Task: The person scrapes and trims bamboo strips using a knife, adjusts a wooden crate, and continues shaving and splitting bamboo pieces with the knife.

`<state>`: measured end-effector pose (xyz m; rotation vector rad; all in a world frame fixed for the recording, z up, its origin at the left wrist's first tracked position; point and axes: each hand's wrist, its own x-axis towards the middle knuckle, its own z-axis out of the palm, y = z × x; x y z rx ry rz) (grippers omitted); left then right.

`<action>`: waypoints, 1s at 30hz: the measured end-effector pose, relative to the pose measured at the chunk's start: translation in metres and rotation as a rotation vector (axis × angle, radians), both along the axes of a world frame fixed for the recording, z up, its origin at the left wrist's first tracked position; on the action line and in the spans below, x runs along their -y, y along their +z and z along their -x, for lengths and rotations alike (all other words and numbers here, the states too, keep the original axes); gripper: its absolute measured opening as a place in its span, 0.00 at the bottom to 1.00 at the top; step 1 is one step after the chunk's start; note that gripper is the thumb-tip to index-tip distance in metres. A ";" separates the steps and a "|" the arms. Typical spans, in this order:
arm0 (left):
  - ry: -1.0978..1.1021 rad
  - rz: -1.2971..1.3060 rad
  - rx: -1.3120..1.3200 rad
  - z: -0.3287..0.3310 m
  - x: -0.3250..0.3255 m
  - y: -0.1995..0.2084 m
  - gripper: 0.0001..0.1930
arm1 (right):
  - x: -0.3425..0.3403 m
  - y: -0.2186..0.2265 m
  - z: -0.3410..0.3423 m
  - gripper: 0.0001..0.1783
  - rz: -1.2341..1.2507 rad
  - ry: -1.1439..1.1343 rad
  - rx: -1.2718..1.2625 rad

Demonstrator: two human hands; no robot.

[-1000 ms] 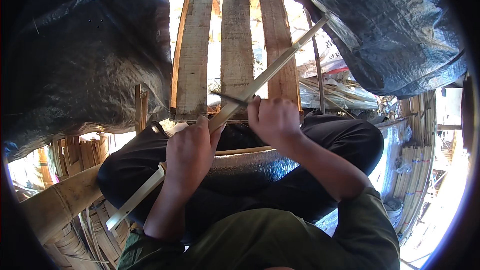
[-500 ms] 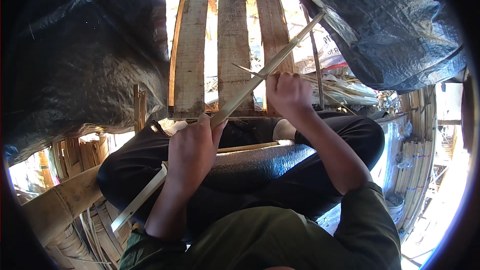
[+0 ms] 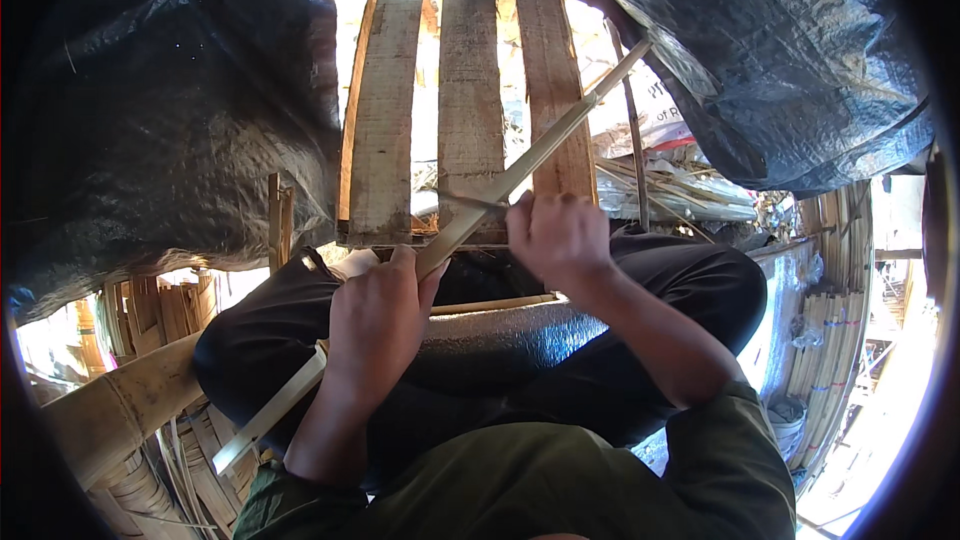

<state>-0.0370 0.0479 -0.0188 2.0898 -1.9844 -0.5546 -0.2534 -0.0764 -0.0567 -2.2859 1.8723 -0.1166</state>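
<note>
"What does each grip have?"

"The left hand (image 3: pixel 378 320) is clenched around a pale strip (image 3: pixel 545 146), its thumb toward the far end. The right hand (image 3: pixel 562 237) is a fist on a thin blade (image 3: pixel 493 206), whose handle is hidden in the fingers. The blade is blurred, but it crosses the strip between the two hands."

"And where does the strip lie?"

"Slantwise. From the left hand it passes over the near edge of the plank bench (image 3: pixel 472 100), across the middle and right planks, and out beyond the right edge, ending by the dark sheet (image 3: pixel 790 70). I can't tell whether it touches the wood."

"Does it show behind the left hand?"

"A pale length (image 3: pixel 270 412) runs on past the wrist, roughly in line; the forearm hides any join."

"What's farther out?"

"Bent knees in dark trousers (image 3: pixel 690 280) flank the bench's near corners, with a silvery sheet (image 3: pixel 500 332) between them. A bamboo pole (image 3: pixel 125 395) lies at the left, and bundled strips (image 3: pixel 828 360) stand at the right."
</note>
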 end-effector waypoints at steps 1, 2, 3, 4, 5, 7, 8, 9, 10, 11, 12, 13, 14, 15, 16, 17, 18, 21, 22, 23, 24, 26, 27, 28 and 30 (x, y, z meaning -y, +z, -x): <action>-0.019 0.023 -0.001 0.000 0.000 0.000 0.16 | -0.003 0.004 -0.002 0.25 -0.084 -0.006 -0.003; -0.024 0.029 -0.004 0.000 0.000 0.000 0.16 | 0.000 0.009 -0.002 0.27 -0.010 -0.046 -0.011; -0.023 0.062 -0.025 0.000 0.000 0.000 0.16 | 0.003 0.014 -0.004 0.30 0.032 -0.075 -0.037; -0.023 0.035 -0.002 0.000 0.001 0.000 0.16 | 0.004 0.018 -0.006 0.32 0.115 -0.106 -0.060; -0.019 0.033 0.004 0.000 0.002 0.000 0.16 | 0.000 0.019 -0.010 0.31 0.133 -0.102 -0.097; -0.009 0.036 0.005 0.000 0.002 -0.001 0.16 | -0.011 0.019 -0.016 0.27 0.080 0.077 -0.062; -0.007 0.037 0.001 0.001 0.001 -0.001 0.16 | -0.015 0.018 -0.017 0.26 0.030 0.182 -0.042; 0.002 0.013 -0.007 0.001 0.001 -0.001 0.16 | -0.014 0.015 -0.015 0.24 0.114 0.128 -0.038; -0.010 0.033 -0.009 0.002 0.001 0.000 0.16 | -0.012 0.013 -0.013 0.23 0.123 0.087 -0.038; -0.012 0.027 -0.017 0.003 0.000 0.000 0.16 | -0.007 0.010 -0.009 0.21 0.129 0.045 -0.039; -0.005 0.020 -0.039 0.004 -0.001 0.001 0.16 | -0.001 0.007 -0.004 0.20 0.099 -0.015 -0.078; -0.003 0.005 -0.028 0.004 0.000 0.001 0.16 | 0.001 0.004 -0.001 0.22 0.107 0.018 -0.115; 0.004 -0.007 -0.029 0.004 0.000 0.001 0.16 | 0.008 0.004 0.004 0.25 -0.006 0.046 -0.096; 0.010 0.017 -0.040 0.004 0.001 0.000 0.16 | 0.005 0.003 0.004 0.25 0.001 -0.007 -0.060; 0.004 0.004 -0.029 0.004 0.002 0.000 0.16 | 0.008 0.004 0.006 0.26 0.046 -0.052 -0.018; 0.001 0.021 -0.029 0.003 0.002 0.000 0.16 | 0.003 0.003 0.005 0.24 0.023 -0.015 0.010; 0.011 0.006 -0.034 0.003 0.002 0.000 0.16 | 0.000 0.006 0.003 0.23 -0.045 -0.001 -0.037; 0.015 -0.038 -0.033 0.003 0.001 0.002 0.16 | 0.001 0.009 0.004 0.22 -0.044 0.203 -0.130; 0.006 -0.048 -0.031 0.004 0.000 0.002 0.17 | 0.003 0.003 0.008 0.22 0.140 0.247 -0.203; 0.007 -0.049 -0.033 0.005 0.000 0.002 0.17 | 0.014 0.007 0.013 0.23 0.194 0.236 -0.277; 0.016 -0.032 -0.046 0.005 0.000 0.002 0.17 | 0.020 0.011 0.013 0.24 0.247 0.224 -0.360; 0.013 -0.047 -0.014 0.005 0.002 0.000 0.17 | 0.018 0.015 0.005 0.27 0.056 -0.001 -0.146; 0.019 -0.016 -0.014 0.006 0.003 -0.001 0.18 | 0.005 0.016 -0.004 0.28 0.012 -0.003 -0.120; 0.012 -0.026 -0.014 0.006 0.003 -0.002 0.18 | -0.003 0.019 -0.008 0.30 -0.065 0.003 -0.090; 0.013 -0.020 -0.028 0.006 0.003 -0.003 0.18 | -0.014 0.026 -0.012 0.32 -0.019 0.153 -0.032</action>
